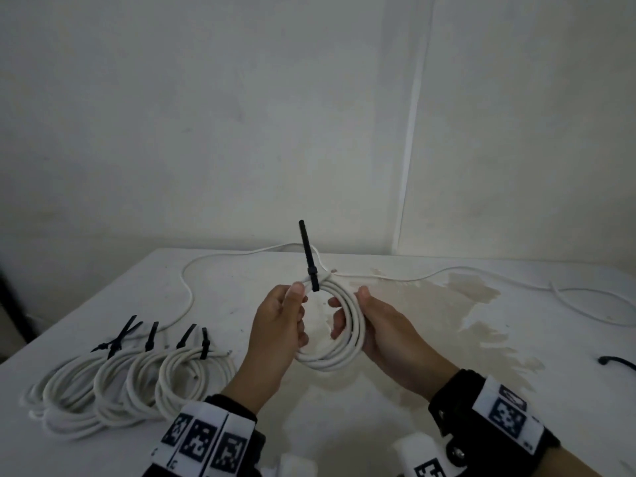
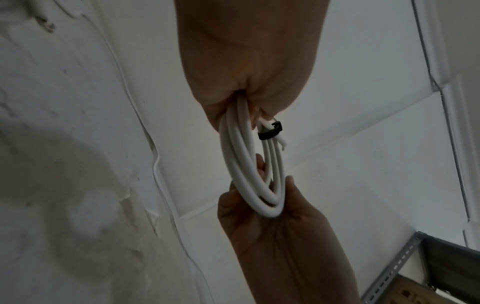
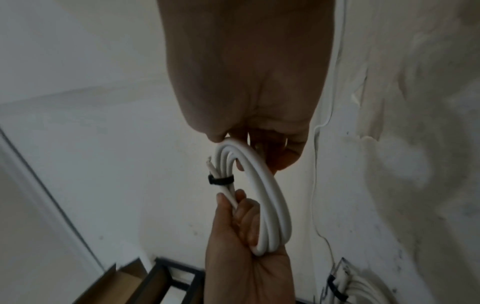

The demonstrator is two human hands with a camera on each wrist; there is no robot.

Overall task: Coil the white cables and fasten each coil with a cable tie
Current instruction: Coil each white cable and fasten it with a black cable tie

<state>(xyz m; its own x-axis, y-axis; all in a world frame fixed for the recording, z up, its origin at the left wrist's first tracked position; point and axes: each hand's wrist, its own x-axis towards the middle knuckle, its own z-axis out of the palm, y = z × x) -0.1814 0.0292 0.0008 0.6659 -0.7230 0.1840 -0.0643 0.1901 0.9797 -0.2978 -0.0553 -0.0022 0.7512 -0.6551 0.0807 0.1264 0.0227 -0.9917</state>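
Both hands hold one white cable coil point(image 1: 339, 325) up above the table. A black cable tie point(image 1: 310, 261) is cinched round the coil's top, its long tail sticking straight up. My left hand point(image 1: 287, 316) grips the coil's left side just below the tie, thumb by the strands. My right hand point(image 1: 358, 315) grips the right side with fingers curled through the loop. In the left wrist view the tie's band point(image 2: 270, 133) circles the strands beside a cut cable end. The right wrist view shows the same band point(image 3: 221, 180) and coil point(image 3: 270, 207).
Several tied coils point(image 1: 130, 376) with black ties lie in a row at the table's left front. A loose white cable point(image 1: 447, 271) trails along the table's point(image 1: 378, 390) far edge. A spare black tie point(image 1: 616, 361) lies at the right. The tabletop is stained right of centre.
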